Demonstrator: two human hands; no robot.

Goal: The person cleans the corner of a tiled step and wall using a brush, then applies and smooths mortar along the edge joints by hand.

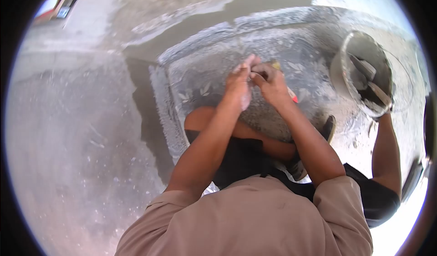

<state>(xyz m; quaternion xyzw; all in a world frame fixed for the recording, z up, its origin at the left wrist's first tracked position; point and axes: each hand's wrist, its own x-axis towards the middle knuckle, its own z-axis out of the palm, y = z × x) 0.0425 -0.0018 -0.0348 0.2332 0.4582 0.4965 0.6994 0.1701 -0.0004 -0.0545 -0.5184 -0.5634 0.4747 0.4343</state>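
Red-ended object (293, 96), left hand (239, 81) touching right hand (272, 84)

Here on my feed both bare arms reach forward from the short sleeves, elbows wide apart, the left forearm (208, 137) slanting up to the right and the right forearm (312, 135) slanting up to the left, so the wrists come in close together. The left hand (239, 83) points its fingers forward with the palm side turned inward, pale dust on the skin, and right beside its fingers the right hand (269, 82) curls its own inward, thumb bent across; I can't make out whether anything sits between them.
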